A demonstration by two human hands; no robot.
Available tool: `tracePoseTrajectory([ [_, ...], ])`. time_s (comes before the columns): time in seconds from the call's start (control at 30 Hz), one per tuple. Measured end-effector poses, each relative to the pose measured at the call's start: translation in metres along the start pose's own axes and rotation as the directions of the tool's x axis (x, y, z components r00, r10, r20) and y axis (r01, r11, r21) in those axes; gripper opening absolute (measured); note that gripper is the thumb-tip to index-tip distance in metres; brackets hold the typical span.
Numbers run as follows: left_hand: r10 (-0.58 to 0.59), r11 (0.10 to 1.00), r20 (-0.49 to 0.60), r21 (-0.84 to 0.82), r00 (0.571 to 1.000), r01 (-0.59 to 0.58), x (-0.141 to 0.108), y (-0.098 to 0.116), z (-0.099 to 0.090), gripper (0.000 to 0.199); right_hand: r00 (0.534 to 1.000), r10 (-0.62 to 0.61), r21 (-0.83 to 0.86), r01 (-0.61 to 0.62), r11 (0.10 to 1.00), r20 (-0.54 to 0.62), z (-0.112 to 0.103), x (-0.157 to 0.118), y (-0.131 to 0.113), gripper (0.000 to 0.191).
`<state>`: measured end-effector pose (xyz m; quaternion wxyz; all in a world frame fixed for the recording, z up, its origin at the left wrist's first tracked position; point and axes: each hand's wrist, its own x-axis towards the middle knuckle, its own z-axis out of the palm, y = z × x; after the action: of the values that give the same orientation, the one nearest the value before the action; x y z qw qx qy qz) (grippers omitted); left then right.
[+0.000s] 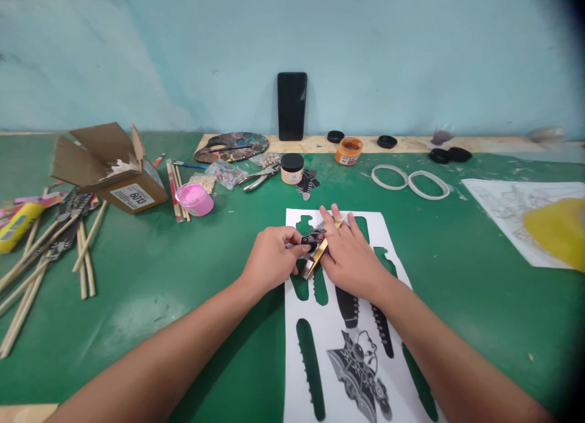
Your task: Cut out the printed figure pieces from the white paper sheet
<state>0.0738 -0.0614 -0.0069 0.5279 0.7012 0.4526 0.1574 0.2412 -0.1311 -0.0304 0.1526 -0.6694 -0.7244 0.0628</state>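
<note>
A: Where is the small black paper piece with white line-work [312,237] located?

B: It is held over the far part of the white paper sheet with cut-out openings [333,405]. It is pinched between the thumb and forefinger of the left hand [274,255], presumably so that it can be guided without creasing.

A: How is the right hand [354,255] set?

B: It is laid over the sheet with fingers outstretched, apparently so that the paper is steadied. The slim, gold-coloured, metallic-looking cutter [317,255] is slanted at its fingers; whether this grip is closed on it cannot be told. The silvery end is directed toward the left fingertips, so care is advised.

A: Why is the sheet laid there?

B: It is spread flat on the green-topped bench [205,337], probably so that both hands can be brought to it. Green is seen through the openings.

A: What is placed beyond?

B: An open tub of pink paint [195,199] and an open orange paint jar [348,150] are set well apart from the sheet, likely so that stains are avoided. A black smartphone [292,106] is leaned against the pale blue wall [388,57], by which it is presumably kept upright.
</note>
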Motion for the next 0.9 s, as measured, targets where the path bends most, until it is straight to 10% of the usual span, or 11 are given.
tracePoseTrajectory([
  [0.2, 0.115, 0.979, -0.133, 0.182, 0.985, -0.09, 0.005, -0.002, 0.002, 0.008, 0.966, 0.16, 0.583, -0.013, 0.812, -0.202, -0.013, -0.002, 0.007, 0.016],
  [0.3, 0.207, 0.926, -0.169, 0.351, 0.964, -0.137, 0.005, 0.001, 0.005, 0.037, 0.894, 0.36, 0.818, 0.013, 0.576, -0.268, -0.019, -0.003, 0.008, 0.02],
  [0.43, 0.255, 0.825, -0.167, 0.551, 0.952, -0.124, 0.0, 0.003, 0.008, 0.048, 0.908, 0.394, 0.929, -0.014, 0.37, -0.143, -0.02, -0.003, 0.004, 0.039],
  [0.7, 0.601, 0.493, 0.153, 0.701, 0.784, -0.515, 0.009, -0.013, -0.011, 0.021, 0.945, 0.323, 0.859, -0.199, 0.471, 0.042, -0.027, -0.001, 0.003, 0.027],
  [0.9, 0.541, 0.424, 0.413, 0.619, 0.733, -0.661, 0.015, -0.015, -0.023, 0.033, 0.95, 0.306, 0.848, -0.213, 0.485, 0.064, -0.028, 0.0, 0.002, 0.013],
])
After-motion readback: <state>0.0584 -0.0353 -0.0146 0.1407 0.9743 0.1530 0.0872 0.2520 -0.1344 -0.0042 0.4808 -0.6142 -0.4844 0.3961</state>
